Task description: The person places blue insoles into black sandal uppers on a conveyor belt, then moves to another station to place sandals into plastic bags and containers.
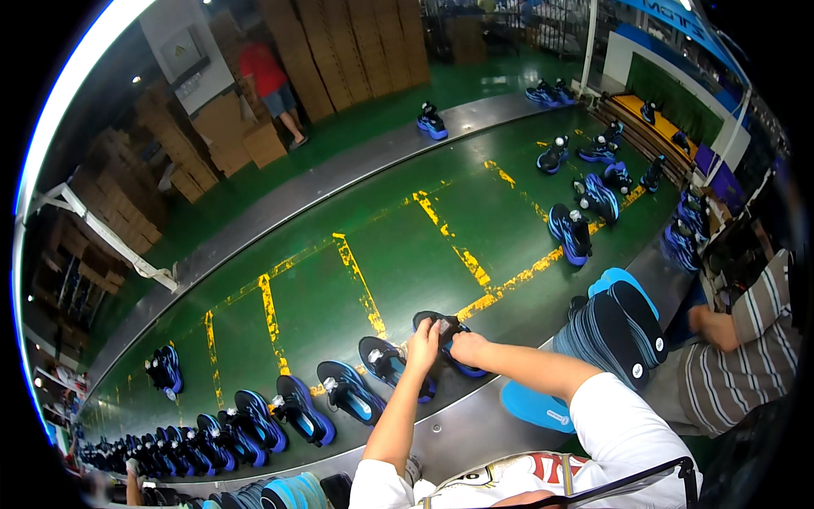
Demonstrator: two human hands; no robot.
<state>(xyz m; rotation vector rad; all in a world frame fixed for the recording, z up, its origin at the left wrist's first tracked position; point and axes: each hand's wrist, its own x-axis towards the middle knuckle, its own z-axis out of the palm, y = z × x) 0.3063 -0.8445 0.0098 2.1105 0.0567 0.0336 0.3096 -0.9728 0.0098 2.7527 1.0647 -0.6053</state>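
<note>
Both hands work on one blue and black sports shoe (441, 327) that lies on the green conveyor belt (356, 229) near its front edge. My left hand (423, 345) grips the shoe's near side, fingers curled over it. My right hand (467, 347) presses on the shoe from the right, holding it too. Just left of it lies another blue shoe (386, 360), then two more (348, 392) in a row.
A long row of blue shoes (212, 437) runs down the belt to the lower left, and several pairs (585, 212) lie at the far right. A stack of black and blue insoles (623, 327) stands at my right. A person in a striped shirt (746, 356) stands beside me. Cardboard boxes (339, 42) line the far side.
</note>
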